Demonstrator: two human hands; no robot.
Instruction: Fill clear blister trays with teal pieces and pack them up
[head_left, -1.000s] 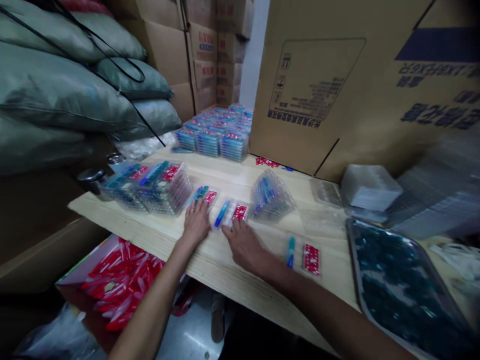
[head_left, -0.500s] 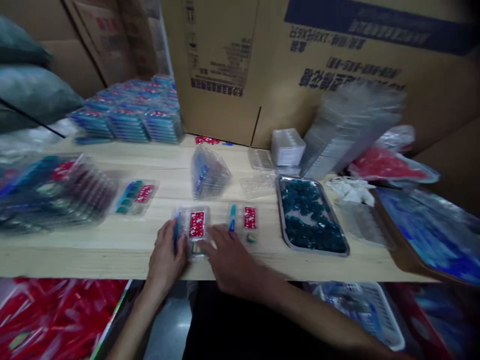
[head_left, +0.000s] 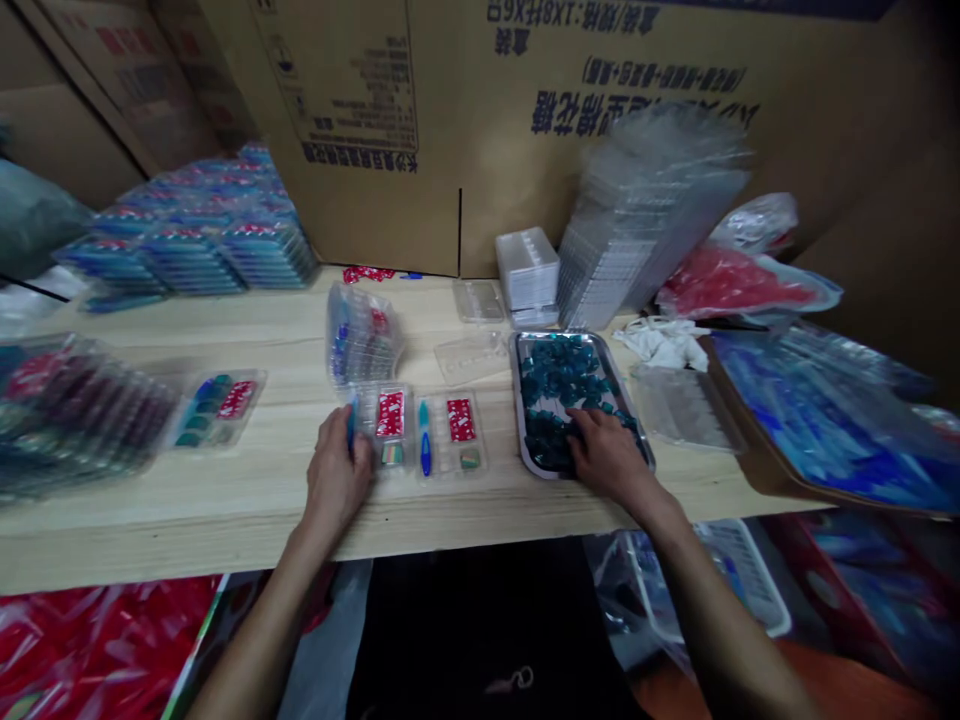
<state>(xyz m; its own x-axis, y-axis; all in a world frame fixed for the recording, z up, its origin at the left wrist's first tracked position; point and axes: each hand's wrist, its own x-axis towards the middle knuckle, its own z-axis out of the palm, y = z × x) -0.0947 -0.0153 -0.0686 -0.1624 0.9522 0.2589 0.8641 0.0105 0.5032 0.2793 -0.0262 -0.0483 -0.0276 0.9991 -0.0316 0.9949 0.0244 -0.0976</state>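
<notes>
My left hand (head_left: 337,462) is closed at the left edge of a clear plastic blister tray (head_left: 367,405), its thumb and fingers around a light blue stick there. That tray also holds a red printed packet (head_left: 390,414) and a striped block (head_left: 392,455). Just right of it lies a second blister tray (head_left: 442,470) with a blue pen-shaped piece (head_left: 425,440), a red packet (head_left: 460,420) and a green block (head_left: 469,458). My right hand (head_left: 609,455) is over a metal tray (head_left: 535,468), fingers bent in among glossy teal pieces (head_left: 559,370); its fingertips are partly hidden.
Filled blister packs stack at left (head_left: 97,420) and back left (head_left: 199,255); more packs (head_left: 364,340) lean mid-table. Empty clear trays (head_left: 645,220) rise by a large carton (head_left: 420,220). A box of blue pieces (head_left: 825,430) stands right. The table's front edge runs before me.
My right hand has moved right, from beside the blister tray to the teal pieces in the metal tray. My left hand stays at the blister tray. The view has shifted right.
</notes>
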